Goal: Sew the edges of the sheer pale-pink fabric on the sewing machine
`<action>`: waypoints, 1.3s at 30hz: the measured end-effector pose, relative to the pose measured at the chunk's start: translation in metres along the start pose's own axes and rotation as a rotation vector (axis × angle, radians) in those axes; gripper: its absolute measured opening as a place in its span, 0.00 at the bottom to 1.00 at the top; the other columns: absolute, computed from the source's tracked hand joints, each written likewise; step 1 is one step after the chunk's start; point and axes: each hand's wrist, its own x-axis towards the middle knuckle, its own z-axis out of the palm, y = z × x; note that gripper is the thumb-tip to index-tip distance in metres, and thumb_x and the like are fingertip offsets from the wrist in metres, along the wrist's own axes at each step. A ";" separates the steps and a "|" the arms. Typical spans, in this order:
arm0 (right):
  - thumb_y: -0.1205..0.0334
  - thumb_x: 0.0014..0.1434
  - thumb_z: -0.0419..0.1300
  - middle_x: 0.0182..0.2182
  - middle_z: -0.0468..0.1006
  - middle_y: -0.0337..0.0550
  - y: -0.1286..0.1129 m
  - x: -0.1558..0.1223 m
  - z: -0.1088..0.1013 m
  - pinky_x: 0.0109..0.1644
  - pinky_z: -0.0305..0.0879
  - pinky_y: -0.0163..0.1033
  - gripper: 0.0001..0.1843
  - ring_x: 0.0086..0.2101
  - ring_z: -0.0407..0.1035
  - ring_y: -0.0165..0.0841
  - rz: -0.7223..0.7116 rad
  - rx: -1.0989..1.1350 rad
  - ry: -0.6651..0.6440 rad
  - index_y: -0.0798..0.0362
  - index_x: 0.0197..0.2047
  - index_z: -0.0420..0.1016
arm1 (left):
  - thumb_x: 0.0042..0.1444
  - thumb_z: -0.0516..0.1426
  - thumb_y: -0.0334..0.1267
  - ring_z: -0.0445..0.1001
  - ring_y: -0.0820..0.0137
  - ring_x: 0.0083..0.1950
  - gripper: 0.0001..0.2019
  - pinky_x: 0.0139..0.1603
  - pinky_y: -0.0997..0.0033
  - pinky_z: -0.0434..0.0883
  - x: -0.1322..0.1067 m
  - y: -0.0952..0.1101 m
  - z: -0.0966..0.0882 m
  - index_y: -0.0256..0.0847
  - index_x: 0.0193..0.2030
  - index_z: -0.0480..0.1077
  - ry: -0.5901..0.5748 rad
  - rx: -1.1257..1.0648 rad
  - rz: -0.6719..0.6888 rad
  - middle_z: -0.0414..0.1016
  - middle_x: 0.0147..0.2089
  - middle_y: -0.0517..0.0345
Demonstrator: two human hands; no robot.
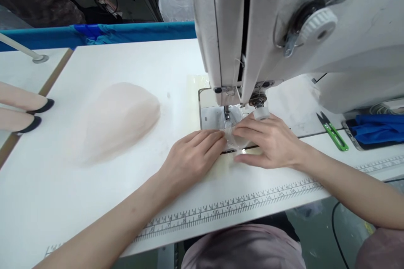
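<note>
A small piece of sheer whitish fabric [231, 136] lies under the presser foot [226, 112] of a white sewing machine [227, 29]. On its left side, my left hand [194, 151] has its fingers together and bent, the tips pressing the fabric by the metal needle plate [210, 111]. From the right, my right hand [268, 141] holds the fabric's other side, fingers bent close to the foot and thumb lower down. The fingers hide part of the fabric. Left of my hands, a piece of sheer beige mesh [126, 113] is spread on the white table.
Green-handled thread snips [334, 132] lie right of my hands, beside a phone [355, 134] with blue cloth [378, 128] on it. Two beige rods with dark ends [22, 103] jut in at left. A printed ruler [214, 212] follows the front edge. Blue fabric [135, 32] lines the back.
</note>
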 end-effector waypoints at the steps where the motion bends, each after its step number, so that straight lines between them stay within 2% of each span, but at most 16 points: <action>1: 0.44 0.61 0.55 0.41 0.81 0.45 0.000 0.000 -0.001 0.41 0.63 0.42 0.24 0.37 0.72 0.36 -0.003 0.002 -0.012 0.57 0.43 0.76 | 0.61 0.53 0.27 0.78 0.64 0.47 0.08 0.43 0.66 0.77 0.000 0.000 0.001 0.35 0.45 0.70 -0.004 -0.029 -0.035 0.79 0.46 0.49; 2: 0.45 0.61 0.56 0.41 0.81 0.45 0.000 0.000 -0.001 0.42 0.63 0.42 0.22 0.37 0.72 0.35 -0.009 -0.023 -0.024 0.57 0.44 0.76 | 0.61 0.53 0.27 0.78 0.64 0.47 0.08 0.42 0.66 0.77 0.000 0.000 0.001 0.35 0.45 0.70 -0.006 -0.057 -0.066 0.79 0.47 0.49; 5: 0.66 0.63 0.55 0.42 0.81 0.40 -0.002 0.000 0.000 0.47 0.63 0.40 0.09 0.38 0.73 0.31 -0.062 -0.164 -0.007 0.55 0.41 0.77 | 0.61 0.54 0.30 0.76 0.62 0.49 0.11 0.44 0.63 0.77 0.001 0.001 0.002 0.32 0.49 0.69 -0.002 -0.062 -0.088 0.77 0.52 0.45; 7: 0.73 0.63 0.54 0.41 0.82 0.37 -0.003 -0.001 0.001 0.49 0.62 0.40 0.11 0.40 0.73 0.30 -0.102 -0.214 0.030 0.54 0.38 0.77 | 0.60 0.55 0.30 0.76 0.60 0.49 0.14 0.44 0.61 0.77 0.002 0.002 0.003 0.30 0.53 0.68 -0.001 -0.008 -0.044 0.75 0.54 0.43; 10: 0.73 0.63 0.55 0.39 0.83 0.36 -0.005 -0.002 0.002 0.52 0.63 0.40 0.11 0.41 0.74 0.30 -0.128 -0.225 0.052 0.54 0.36 0.78 | 0.60 0.54 0.28 0.76 0.60 0.50 0.15 0.43 0.62 0.77 0.002 0.003 0.003 0.29 0.54 0.69 -0.024 0.068 0.028 0.77 0.52 0.45; 15: 0.72 0.64 0.55 0.38 0.83 0.35 -0.006 -0.003 0.002 0.54 0.64 0.40 0.12 0.40 0.74 0.28 -0.129 -0.207 0.061 0.53 0.35 0.78 | 0.61 0.55 0.31 0.76 0.60 0.54 0.14 0.54 0.60 0.75 0.001 0.004 0.002 0.27 0.52 0.71 -0.025 0.082 0.061 0.77 0.52 0.43; 24: 0.72 0.64 0.55 0.38 0.83 0.35 -0.005 -0.002 0.005 0.56 0.63 0.40 0.11 0.41 0.74 0.28 -0.123 -0.209 0.074 0.53 0.36 0.78 | 0.62 0.54 0.32 0.75 0.60 0.55 0.16 0.58 0.58 0.73 -0.002 0.002 0.004 0.31 0.55 0.70 -0.042 0.032 0.028 0.75 0.55 0.46; 33: 0.72 0.65 0.53 0.40 0.83 0.37 0.001 -0.001 0.012 0.54 0.64 0.41 0.12 0.41 0.75 0.29 -0.110 -0.210 0.098 0.54 0.39 0.78 | 0.62 0.53 0.31 0.76 0.59 0.54 0.15 0.57 0.57 0.74 0.003 -0.005 0.009 0.28 0.54 0.71 -0.036 0.082 0.016 0.76 0.54 0.44; 39: 0.72 0.65 0.53 0.43 0.82 0.38 0.003 -0.001 0.012 0.59 0.62 0.42 0.12 0.42 0.74 0.30 -0.100 -0.243 0.069 0.55 0.42 0.78 | 0.62 0.54 0.30 0.74 0.60 0.57 0.16 0.61 0.53 0.71 0.003 -0.003 0.007 0.32 0.56 0.69 -0.041 0.073 0.019 0.74 0.56 0.47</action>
